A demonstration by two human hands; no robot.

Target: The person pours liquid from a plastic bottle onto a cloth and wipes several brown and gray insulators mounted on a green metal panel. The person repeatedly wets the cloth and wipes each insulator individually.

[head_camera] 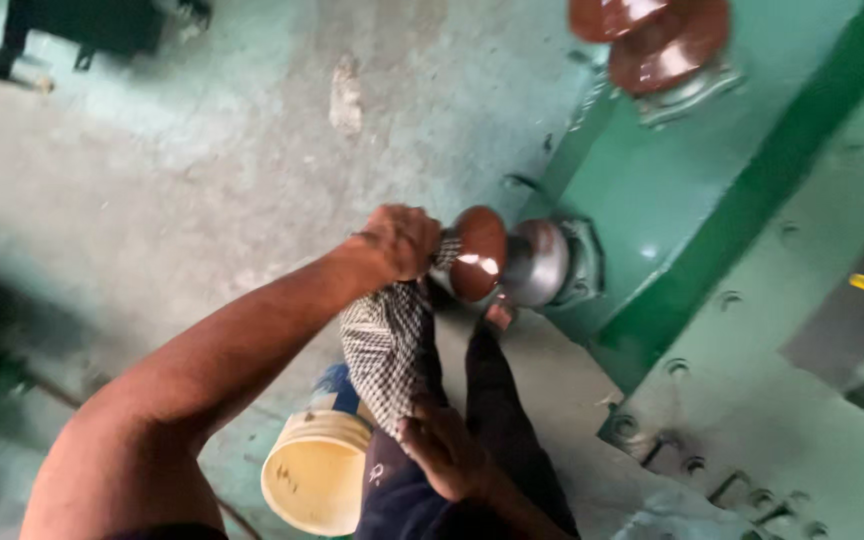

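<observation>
My left hand [402, 240] is closed on the upper end of a black-and-white checked cloth [382, 350], pressed against a glossy brown ceramic insulator [477, 252]. The insulator sticks out sideways from a grey metal base [540, 262] on a green metal tank [672, 190]. My right hand [442, 448] grips the lower end of the same cloth near my lap. The cloth hangs stretched between the two hands. How far the cloth wraps behind the insulator is hidden by my left hand.
A second brown insulator [657, 40] stands on the tank at the top. A cream plastic bucket [314, 472] sits on the concrete floor [202, 150] by my dark-trousered leg [497, 400]. Bolted green flanges [752, 340] run along the right. Dark objects lie at the top left.
</observation>
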